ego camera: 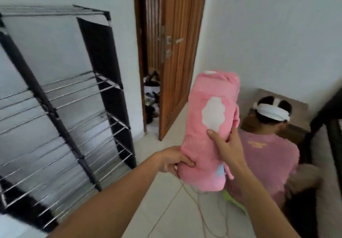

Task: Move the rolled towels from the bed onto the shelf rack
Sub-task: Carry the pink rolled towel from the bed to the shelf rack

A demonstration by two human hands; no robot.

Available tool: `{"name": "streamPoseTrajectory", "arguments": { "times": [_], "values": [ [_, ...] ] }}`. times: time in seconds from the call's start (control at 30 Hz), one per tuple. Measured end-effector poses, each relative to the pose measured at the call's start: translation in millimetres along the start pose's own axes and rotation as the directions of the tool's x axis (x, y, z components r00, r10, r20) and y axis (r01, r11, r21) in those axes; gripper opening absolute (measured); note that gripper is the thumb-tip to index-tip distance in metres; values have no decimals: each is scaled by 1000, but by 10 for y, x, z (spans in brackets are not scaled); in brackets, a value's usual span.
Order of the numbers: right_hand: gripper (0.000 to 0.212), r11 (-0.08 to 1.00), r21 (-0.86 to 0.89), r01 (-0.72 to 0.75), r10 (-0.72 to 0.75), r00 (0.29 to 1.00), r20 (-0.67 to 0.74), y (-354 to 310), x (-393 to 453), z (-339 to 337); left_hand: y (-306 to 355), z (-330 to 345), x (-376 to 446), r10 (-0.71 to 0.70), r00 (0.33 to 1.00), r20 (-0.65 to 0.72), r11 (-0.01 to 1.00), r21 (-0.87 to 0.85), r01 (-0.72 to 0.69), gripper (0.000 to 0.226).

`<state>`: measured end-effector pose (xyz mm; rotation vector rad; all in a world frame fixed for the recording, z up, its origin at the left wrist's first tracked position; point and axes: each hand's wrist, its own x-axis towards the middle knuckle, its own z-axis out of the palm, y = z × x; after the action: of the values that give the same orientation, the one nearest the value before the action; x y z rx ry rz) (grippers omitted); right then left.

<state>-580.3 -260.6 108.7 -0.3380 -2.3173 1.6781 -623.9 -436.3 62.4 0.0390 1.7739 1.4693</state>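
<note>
A pink rolled towel [209,132] with a white cloud shape on it is held up in front of me, standing nearly upright and tilted a little. My left hand [173,161] grips its lower left edge. My right hand [226,145] clasps its right side, thumb across the front. The black shelf rack [61,112] with metal-rod tiers stands to the left against the wall, and its tiers hold nothing that I can see. The bed is out of view except perhaps a dark frame at the far right.
A wooden door [177,52] stands ajar behind the towel, with shoes on the floor in the gap. A person in a pink shirt [268,152] with a white headband crouches to the right. Thin cords [201,211] lie on the pale tiled floor.
</note>
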Motion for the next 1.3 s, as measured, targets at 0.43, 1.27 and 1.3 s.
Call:
{"name": "streamPoseTrajectory", "arguments": {
  "times": [0.43, 1.27, 1.3],
  "values": [
    [78, 946, 4, 325, -252, 727, 639, -968, 987, 2345, -275, -1706, -584, 1, 862, -506, 890, -393, -231, 32],
    [66, 940, -96, 327, -159, 669, 726, -1822, 2504, 4524, 652, -4013, -131, -13, 707, -707, 736, -485, -472, 24],
    [64, 933, -108, 343, -163, 670, 724, -1786, 2496, 4527, 638, -4007, -94, -21, 699, -714, 729, -489, -478, 28]
  ]
}}
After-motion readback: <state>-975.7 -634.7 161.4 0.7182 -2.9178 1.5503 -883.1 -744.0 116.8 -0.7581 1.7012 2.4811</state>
